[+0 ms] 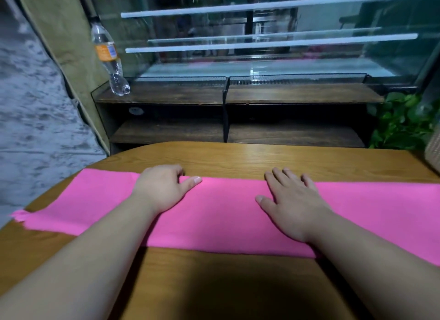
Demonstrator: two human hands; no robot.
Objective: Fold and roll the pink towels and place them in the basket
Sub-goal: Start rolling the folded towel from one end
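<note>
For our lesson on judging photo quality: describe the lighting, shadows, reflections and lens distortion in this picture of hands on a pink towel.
Head view, light: dim, yet the towel reads bright pink, and a broad dark shadow covers the near table. Head view, glass: the case shows faint, murky reflections. Head view, lens: the table edge bows and the bottle leans.
</note>
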